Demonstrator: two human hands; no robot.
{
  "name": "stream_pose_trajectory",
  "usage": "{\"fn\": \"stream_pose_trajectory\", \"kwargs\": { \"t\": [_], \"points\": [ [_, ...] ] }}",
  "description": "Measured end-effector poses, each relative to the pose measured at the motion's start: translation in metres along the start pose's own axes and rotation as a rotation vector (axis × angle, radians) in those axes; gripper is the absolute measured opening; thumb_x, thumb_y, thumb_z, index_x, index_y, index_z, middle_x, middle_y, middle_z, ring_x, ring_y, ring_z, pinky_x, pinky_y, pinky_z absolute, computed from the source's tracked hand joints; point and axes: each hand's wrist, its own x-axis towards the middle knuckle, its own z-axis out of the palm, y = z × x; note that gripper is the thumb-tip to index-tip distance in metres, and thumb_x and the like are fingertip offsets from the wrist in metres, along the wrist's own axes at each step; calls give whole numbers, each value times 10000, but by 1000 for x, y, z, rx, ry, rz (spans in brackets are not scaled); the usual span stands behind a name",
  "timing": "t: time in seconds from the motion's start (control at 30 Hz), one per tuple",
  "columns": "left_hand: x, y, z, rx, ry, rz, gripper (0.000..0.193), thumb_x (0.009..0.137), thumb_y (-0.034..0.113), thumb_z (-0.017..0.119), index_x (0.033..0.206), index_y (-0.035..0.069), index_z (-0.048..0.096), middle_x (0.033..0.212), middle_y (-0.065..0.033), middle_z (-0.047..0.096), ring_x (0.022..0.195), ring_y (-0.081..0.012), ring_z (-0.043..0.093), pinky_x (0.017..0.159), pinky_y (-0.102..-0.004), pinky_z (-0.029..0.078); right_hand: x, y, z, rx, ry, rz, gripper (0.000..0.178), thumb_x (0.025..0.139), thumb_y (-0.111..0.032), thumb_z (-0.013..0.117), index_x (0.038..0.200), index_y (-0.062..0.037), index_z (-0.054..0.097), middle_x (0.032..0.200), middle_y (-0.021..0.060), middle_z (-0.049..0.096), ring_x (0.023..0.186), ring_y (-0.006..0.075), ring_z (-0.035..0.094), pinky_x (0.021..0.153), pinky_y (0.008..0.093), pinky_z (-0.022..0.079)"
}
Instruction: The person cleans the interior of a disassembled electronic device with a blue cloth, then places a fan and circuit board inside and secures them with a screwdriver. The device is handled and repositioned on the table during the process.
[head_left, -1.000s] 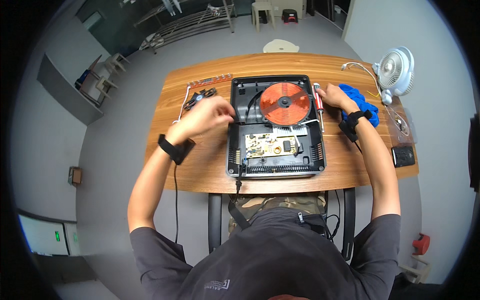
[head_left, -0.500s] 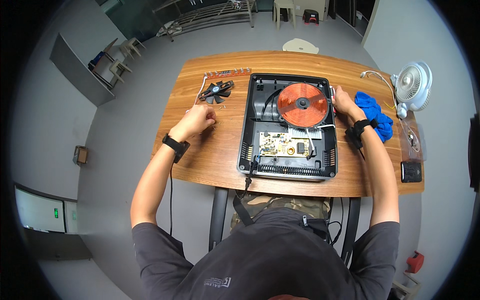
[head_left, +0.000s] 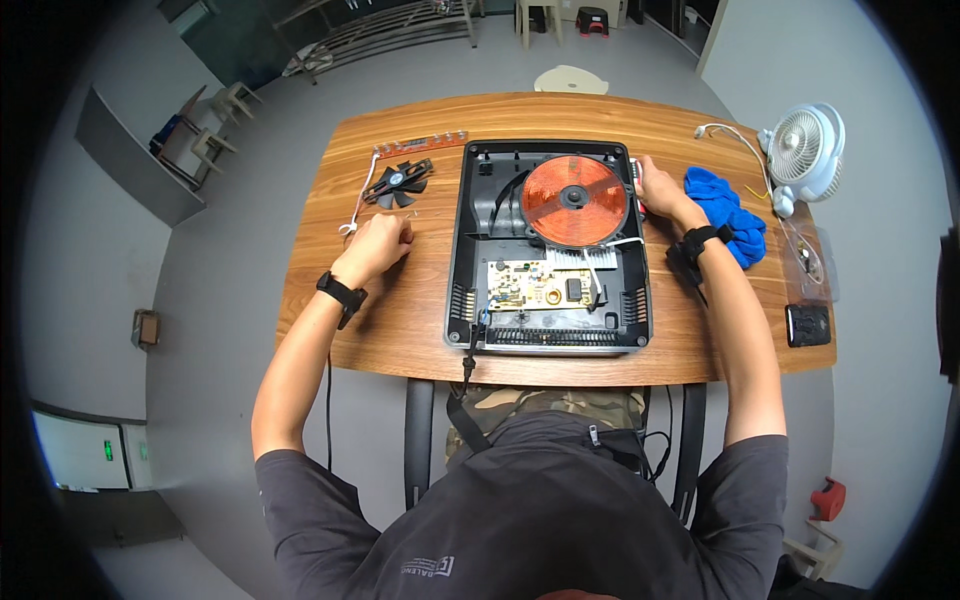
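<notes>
An opened induction cooker lies in the middle of the wooden table, its black casing facing up. Inside are a round copper coil, a yellowish circuit board and a finned metal heat sink. My left hand rests low over the table left of the casing, fingers curled in; whatever they hold is hidden. Just beyond it sits a black cooling fan, with tiny screws nearby. At the casing's far right side, my right hand is closed round a red and white object, mostly covered.
A narrow orange-red button board with a white cable lies at the far left. Toward the right are a blue cloth, a white desk fan, a clear plastic tray and a black box-shaped device. A black power cord leaves the casing's near edge.
The whole view has shifted, so the table appears farther left. My left hand has moved slightly toward me and the casing. My right hand stays at the casing's right side with the same object.
</notes>
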Motion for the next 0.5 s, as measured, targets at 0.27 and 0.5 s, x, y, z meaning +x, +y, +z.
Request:
{"fn": "stream_pose_trajectory", "kwargs": {
  "t": [0.27, 0.5],
  "points": [
    [1, 3, 5, 0, 35, 7, 65, 785, -25, 679, 840, -9, 710, 836, -218, 713, 831, -401, 701, 772, -454, 566, -4, -7, -3, 6, -3, 19, 610, 968, -429, 631, 1347, 4, 429, 1135, 356, 659, 1108, 511, 624, 938, 553, 490],
    [0, 12, 2, 37, 27, -29, 59, 784, -13, 666, 823, -5, 710, 831, -231, 710, 828, -407, 701, 770, -459, 568, -7, -10, -6, -2, -24, 37, 616, 975, -423, 622, 1383, -6, 424, 1167, 347, 656, 1140, 498, 617, 969, 543, 480]
  ]
}}
